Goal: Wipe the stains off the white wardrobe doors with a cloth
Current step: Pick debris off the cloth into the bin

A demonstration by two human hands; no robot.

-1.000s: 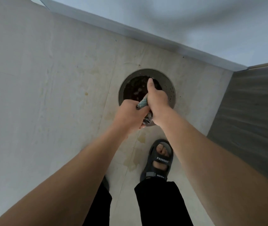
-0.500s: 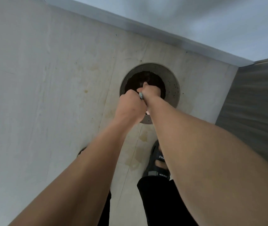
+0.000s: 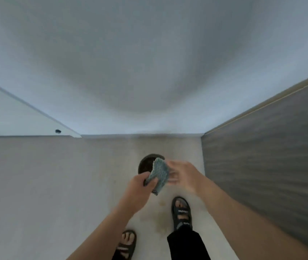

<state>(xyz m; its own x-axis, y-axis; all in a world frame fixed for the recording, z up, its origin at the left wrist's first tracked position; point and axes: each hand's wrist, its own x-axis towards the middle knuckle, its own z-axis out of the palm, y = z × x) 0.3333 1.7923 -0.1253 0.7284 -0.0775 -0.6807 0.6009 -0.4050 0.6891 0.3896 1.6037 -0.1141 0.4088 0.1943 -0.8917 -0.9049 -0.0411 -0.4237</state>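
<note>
My left hand (image 3: 138, 190) pinches the cloth (image 3: 159, 171) at twelve o'clock, above the floor drain (image 3: 144, 166); my right hand (image 3: 187, 175), blurred, looks spread beside it. No door touched: I judge all wiping remains.

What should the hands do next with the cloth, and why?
Probably the right hand should take the cloth by its free edge and spread it flat. The left hand grips only its lower part, so the cloth stands half folded above the floor drain, and the right hand is open right beside it.
</note>
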